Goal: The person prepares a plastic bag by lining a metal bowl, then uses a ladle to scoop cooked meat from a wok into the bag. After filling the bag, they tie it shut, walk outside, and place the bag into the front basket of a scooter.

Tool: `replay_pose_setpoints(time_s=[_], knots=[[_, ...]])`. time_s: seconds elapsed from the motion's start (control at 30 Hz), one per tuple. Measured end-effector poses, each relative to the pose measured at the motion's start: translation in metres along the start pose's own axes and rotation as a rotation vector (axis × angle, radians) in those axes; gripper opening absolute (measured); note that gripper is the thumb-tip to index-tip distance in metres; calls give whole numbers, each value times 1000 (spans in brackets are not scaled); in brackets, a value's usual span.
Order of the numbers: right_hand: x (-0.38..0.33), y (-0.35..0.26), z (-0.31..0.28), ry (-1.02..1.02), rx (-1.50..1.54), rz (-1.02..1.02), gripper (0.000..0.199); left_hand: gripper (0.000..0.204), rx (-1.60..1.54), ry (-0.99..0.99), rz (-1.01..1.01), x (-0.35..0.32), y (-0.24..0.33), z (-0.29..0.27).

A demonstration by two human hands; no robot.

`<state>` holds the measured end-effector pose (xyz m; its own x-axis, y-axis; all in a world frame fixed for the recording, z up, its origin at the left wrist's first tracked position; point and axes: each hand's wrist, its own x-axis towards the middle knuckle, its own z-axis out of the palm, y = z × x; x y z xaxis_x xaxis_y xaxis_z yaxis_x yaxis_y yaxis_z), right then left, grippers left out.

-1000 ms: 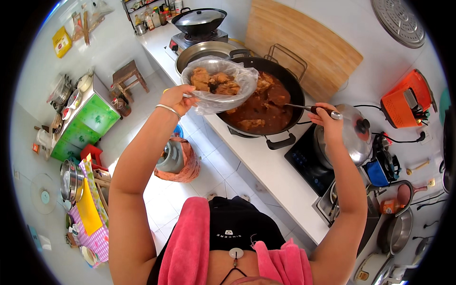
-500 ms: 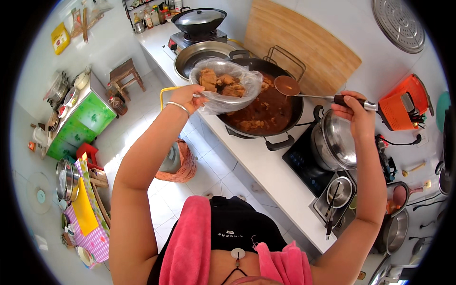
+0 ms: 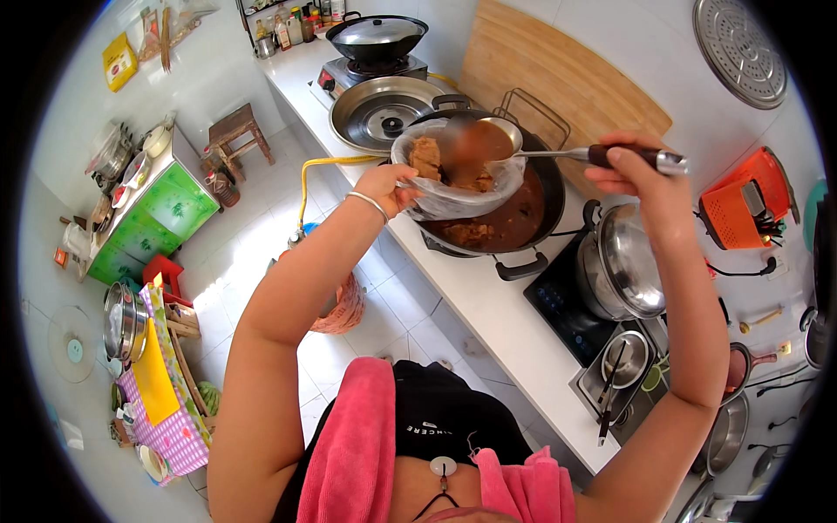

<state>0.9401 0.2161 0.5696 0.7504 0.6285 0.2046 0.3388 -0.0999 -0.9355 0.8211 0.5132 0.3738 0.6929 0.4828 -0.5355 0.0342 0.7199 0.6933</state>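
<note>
My left hand (image 3: 384, 187) holds a clear plastic bag (image 3: 453, 196) open over a big black wok (image 3: 532, 205) of brown stew. Chunks of meat in sauce lie inside the bag. My right hand (image 3: 649, 179) grips the dark handle of a metal ladle (image 3: 488, 139). The ladle's bowl, full of brown sauce, is tipped at the bag's mouth. The wok stands on a white counter (image 3: 488, 305).
A steel pot (image 3: 632, 261) sits on a black induction hob right of the wok. A metal lid (image 3: 384, 113) and a second lidded wok (image 3: 375, 35) lie further along. A wooden board (image 3: 558, 70) leans on the wall; an orange basket (image 3: 745, 205) stands at right.
My right hand lifted the ladle out of the wok and swung it left to the bag's mouth. The bag stayed over the wok, moving slightly right.
</note>
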Motion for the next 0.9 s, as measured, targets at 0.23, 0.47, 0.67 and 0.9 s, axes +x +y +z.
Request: replay_pose_setpoints(time_s=[0.23,0.47,0.67,0.9], knots=[[-39,17,16,-431,-812,-789,31,15,33,-28,-23,-6,0,-8],[-29,25,1,-198,-626,-850,24,13,21,-27,7,-7,-2,-17],[2,71,-25,-48,-295,-263,19,17,21,25,103,-14,8,-27],[15,168,-20,-164,-583,-496,21,19,55,55,132,-10,29,-48]])
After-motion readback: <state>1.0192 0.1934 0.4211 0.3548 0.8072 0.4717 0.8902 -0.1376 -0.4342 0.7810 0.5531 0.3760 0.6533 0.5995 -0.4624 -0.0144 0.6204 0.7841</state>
